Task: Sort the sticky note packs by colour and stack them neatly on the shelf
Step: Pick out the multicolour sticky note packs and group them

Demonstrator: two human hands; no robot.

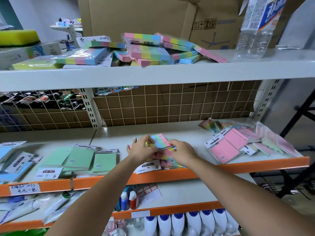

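Both hands work a small heap of sticky note packs at the middle of the shelf [119, 133], near its orange front lip. The left hand [142, 148] curls its fingers round the near left edge of a striped pack [162, 141] lying on top of the heap, while the right hand [183, 153] pinches the same pack at its right edge, fingers bent over it. The pack is tilted, its far end raised, and shows bands of pink, blue, green and yellow. Under the hands lie more pink and striped packs [167, 163], one with a white "STICKY NOTE" header card [148, 166] facing the camera.

To the left on the same shelf sit green packs [81, 157] in an overlapping row, with blue packs [10, 160] at the far left edge. To the right, well apart from the hands, pink packs [226, 145] lead a loose spread of pastel packs [272, 142] that reaches the shelf's right end.

On the upper shelf [153, 74], a jumbled pile of striped multicolour packs [153, 48] rests in front of a cardboard box [136, 16], with a clear plastic bottle [255, 28] at the right. A wire grid [153, 103] backs the middle shelf. Below, white bottles with blue caps [187, 223] line the bottom shelf.
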